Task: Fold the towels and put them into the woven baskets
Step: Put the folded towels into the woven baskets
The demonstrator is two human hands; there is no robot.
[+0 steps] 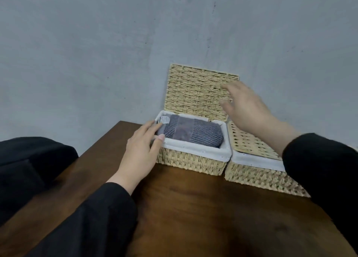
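sleeves (100,214): black, long, loose | cuffs: at wrists | hands (140,150): bare

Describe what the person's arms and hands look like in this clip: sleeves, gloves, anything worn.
Both arms are covered by long, loose black sleeves ending at the wrists: the left sleeve and the right sleeve. The left hand and right hand are bare, with no gloves. No rings, watch or bracelets show, and the plain fabric carries no visible markings.

Head view, close, angled down over table (193,208).
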